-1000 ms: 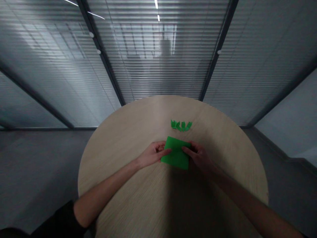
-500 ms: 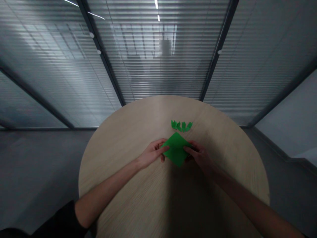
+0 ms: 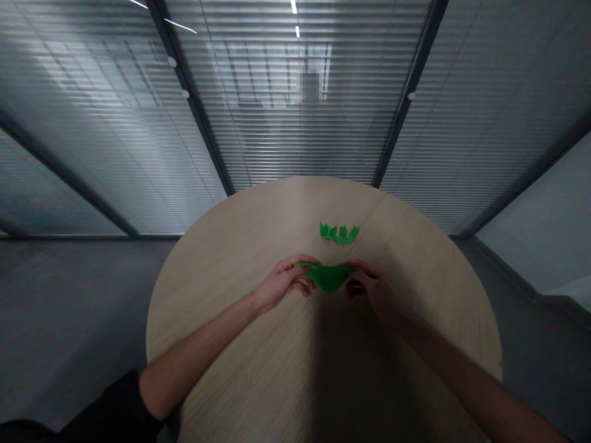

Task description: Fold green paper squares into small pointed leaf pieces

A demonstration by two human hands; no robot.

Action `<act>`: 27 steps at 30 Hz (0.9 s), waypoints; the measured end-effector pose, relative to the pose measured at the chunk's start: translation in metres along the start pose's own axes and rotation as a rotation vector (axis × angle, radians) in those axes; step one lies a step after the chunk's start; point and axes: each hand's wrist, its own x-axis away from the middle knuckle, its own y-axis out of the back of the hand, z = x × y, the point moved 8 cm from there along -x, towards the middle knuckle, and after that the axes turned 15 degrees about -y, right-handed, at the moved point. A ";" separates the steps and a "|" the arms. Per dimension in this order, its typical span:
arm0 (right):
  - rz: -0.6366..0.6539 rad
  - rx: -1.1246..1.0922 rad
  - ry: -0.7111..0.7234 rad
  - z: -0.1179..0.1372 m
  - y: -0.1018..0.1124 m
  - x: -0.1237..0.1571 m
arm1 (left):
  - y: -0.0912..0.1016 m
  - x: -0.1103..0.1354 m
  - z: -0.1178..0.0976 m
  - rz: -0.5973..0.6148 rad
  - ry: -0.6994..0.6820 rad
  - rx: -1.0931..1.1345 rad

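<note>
Office room: round table (image 3: 231,277), slatted blinds (image 3: 115,123)

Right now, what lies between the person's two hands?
A folded green paper triangle, held by the left hand and right hand, in the head view.

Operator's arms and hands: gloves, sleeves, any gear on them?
The left hand and right hand are bare: no gloves, cables or markers visible. The left forearm is bare up to a black sleeve. The right forearm is also bare, in shadow; no sleeve clearly shows on it.
</note>
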 end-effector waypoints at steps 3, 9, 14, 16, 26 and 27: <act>0.016 0.009 -0.024 -0.003 0.000 0.000 | 0.001 0.000 0.000 -0.031 0.007 0.032; 0.175 -0.018 -0.043 -0.008 -0.010 0.002 | 0.000 0.000 -0.005 -0.062 -0.016 0.010; 0.107 0.195 0.009 -0.004 -0.014 0.008 | -0.004 0.001 -0.004 -0.041 -0.021 -0.052; 0.105 0.272 0.052 -0.002 -0.017 0.010 | -0.007 0.002 -0.003 -0.006 -0.018 -0.063; 0.253 0.433 0.121 -0.005 -0.040 0.015 | -0.024 0.007 -0.015 0.135 -0.118 -0.195; 0.238 0.428 0.108 -0.006 -0.039 0.014 | -0.025 0.007 -0.015 0.128 -0.128 -0.176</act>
